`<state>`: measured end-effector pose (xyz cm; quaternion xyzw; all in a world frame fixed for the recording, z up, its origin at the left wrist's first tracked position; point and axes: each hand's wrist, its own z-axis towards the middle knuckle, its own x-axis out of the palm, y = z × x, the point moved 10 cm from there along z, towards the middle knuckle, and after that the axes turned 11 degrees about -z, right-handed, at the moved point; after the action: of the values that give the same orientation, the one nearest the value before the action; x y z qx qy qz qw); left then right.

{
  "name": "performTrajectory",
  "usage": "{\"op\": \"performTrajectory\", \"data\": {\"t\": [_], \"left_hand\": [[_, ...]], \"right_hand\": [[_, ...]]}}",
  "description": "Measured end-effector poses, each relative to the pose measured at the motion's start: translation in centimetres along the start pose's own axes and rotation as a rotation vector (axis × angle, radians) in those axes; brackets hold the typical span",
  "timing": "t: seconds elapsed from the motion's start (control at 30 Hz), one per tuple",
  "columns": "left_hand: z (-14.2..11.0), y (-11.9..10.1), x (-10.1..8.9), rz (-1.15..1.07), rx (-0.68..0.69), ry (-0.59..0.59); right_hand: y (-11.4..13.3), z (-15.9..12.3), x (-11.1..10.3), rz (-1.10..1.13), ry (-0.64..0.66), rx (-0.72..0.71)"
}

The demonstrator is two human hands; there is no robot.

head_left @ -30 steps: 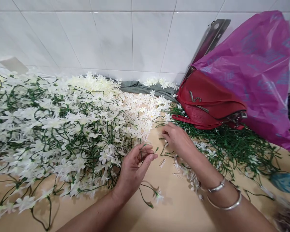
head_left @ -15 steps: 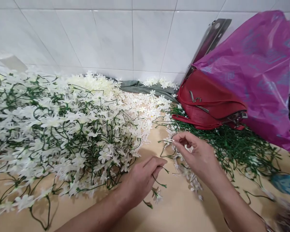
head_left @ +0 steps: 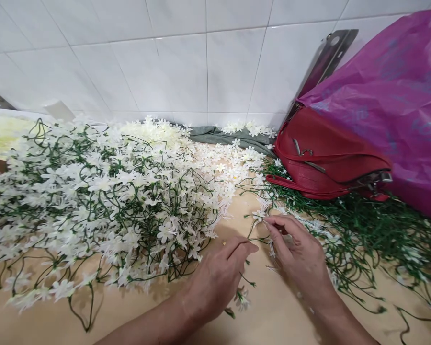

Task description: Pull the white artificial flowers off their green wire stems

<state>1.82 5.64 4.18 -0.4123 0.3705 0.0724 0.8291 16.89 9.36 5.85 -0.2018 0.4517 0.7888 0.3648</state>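
My left hand (head_left: 219,275) is closed around a green artificial flower stem (head_left: 249,281). Its branch tips hang below the fingers, one bearing a small white flower (head_left: 243,299). Just to the right, my right hand (head_left: 303,254) pinches thumb against forefinger at a white artificial flower (head_left: 257,215) with a green tip. How much of that flower is between the fingers is hidden. A curved green stem runs between the two hands. Left of my left hand lies a big heap of white flowers on green stems (head_left: 129,201).
Loose white petals (head_left: 222,160) spread toward the tiled wall (head_left: 237,67), beside a dark green cloth (head_left: 219,135). On the right, a red handbag (head_left: 326,143) and a purple plastic bag (head_left: 391,96) rest by a pile of bare green stems (head_left: 366,230). A metal bracket (head_left: 326,57) stands against the wall.
The camera view has tilted up and shifted left, so the scene sits lower and further right. Both hands keep their grips and stay close together, the left wrist turned slightly.
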Motion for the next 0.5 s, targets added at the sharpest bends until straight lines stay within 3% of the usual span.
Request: {"op": "performTrajectory", "data": {"t": [0.13,0.5], "left_hand": [[0.3,-0.4,0.4,0.011,0.014,0.043],[0.2,-1.3,0.0,0.037,0.117,0.004]], "right_hand": [[0.0,0.0,0.0,-0.004,0.0,-0.002],[-0.4,-0.3,0.3,-0.05,-0.024,-0.08]]}}
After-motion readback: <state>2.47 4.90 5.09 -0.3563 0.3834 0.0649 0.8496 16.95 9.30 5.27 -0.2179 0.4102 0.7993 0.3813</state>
